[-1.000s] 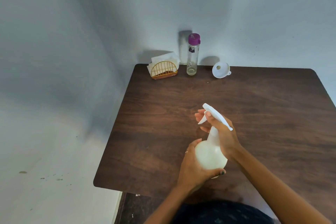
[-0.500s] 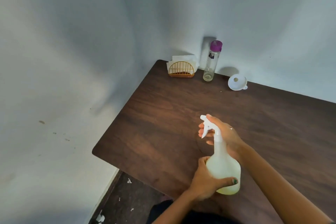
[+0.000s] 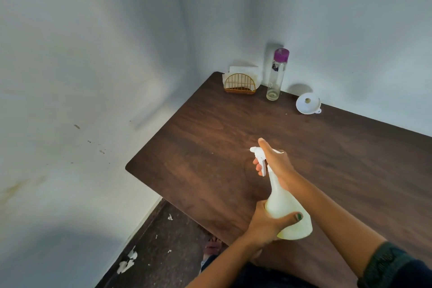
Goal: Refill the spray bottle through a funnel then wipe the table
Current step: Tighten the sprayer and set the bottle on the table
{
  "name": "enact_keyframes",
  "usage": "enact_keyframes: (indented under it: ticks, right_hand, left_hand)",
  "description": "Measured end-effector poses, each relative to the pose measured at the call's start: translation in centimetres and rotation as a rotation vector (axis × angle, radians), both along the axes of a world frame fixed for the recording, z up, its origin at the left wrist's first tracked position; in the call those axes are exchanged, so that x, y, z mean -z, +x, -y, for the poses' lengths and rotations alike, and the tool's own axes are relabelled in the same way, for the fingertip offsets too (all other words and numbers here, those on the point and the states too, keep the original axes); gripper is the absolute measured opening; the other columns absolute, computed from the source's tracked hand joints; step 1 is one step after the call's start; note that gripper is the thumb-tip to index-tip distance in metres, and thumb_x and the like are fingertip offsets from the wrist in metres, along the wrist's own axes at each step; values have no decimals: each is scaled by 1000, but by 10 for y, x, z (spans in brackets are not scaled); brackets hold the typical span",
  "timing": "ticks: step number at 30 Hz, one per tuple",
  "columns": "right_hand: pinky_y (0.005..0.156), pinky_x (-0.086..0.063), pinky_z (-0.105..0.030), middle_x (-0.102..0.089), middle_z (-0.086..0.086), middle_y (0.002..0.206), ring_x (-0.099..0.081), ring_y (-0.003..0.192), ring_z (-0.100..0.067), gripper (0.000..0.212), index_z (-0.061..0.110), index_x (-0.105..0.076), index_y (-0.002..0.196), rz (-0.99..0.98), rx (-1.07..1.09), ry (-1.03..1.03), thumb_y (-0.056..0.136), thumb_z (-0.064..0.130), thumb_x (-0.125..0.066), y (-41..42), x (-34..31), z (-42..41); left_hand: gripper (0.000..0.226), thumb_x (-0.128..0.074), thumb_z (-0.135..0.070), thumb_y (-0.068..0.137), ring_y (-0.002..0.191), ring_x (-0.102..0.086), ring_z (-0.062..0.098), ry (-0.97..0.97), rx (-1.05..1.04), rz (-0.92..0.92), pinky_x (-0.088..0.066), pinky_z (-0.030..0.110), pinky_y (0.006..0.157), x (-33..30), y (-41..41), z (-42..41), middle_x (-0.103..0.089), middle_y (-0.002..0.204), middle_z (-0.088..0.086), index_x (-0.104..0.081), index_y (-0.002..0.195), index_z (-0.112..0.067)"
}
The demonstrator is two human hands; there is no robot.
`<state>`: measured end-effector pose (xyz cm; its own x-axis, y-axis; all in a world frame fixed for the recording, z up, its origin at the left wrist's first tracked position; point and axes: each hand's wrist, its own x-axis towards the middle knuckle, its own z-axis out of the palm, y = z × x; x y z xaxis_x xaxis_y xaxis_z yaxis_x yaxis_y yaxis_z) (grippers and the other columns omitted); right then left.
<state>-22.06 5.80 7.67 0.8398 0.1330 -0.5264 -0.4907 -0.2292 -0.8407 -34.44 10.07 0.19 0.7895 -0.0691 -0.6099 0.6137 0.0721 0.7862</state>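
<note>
Head view: a dark wood tabletop (image 3: 350,170) sits in a pale-walled corner. The left hand (image 3: 266,224) grips the body of the spray bottle (image 3: 284,206), near the front edge; the right hand (image 3: 273,161) wraps its trigger head, apparently to unscrew it. The funnel (image 3: 308,103) and the purple-capped bottle (image 3: 277,75) stand untouched at the back beside a napkin holder (image 3: 240,83). Refilling and wiping remain.

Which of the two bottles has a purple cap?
The clear bottle by the wall, between napkin holder and funnel; the held spray bottle is white.
</note>
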Motion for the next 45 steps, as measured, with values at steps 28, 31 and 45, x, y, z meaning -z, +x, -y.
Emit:
enact_keyframes:
  ticks: [28, 31, 45]
  right_hand:
    - [69, -48, -25, -70, -9, 96, -67, 89, -21, 40, 13, -70, 99, -7, -17, 66, 93, 46, -47, -60, 1, 106]
    - [74, -51, -23, -70, -1, 101, -67, 92, -19, 33, 18, -72, 93, 56, -78, 102, 92, 43, -51, -60, -11, 102]
    - [74, -52, -22, -63, 7, 99, -61, 90, -12, 39, 19, -58, 105, 416, 51, -219, 74, 32, -78, -30, -25, 57]
  left_hand:
    - [88, -87, -44, 62, 112, -48, 8, 109, 232, -17, -49, 26, 94, -14, -42, 69, -47, 120, -10, -32, 128, -27]
    - [88, -87, -41, 62, 115, -47, 9, 163, 197, 48, -49, 29, 97, -19, -37, 65, -45, 122, -9, -30, 127, -27]
    - [98, -91, -40, 55, 114, -49, 9, 478, -154, 310, -49, 20, 93, -30, 36, 10, -45, 124, -11, -27, 129, -32]
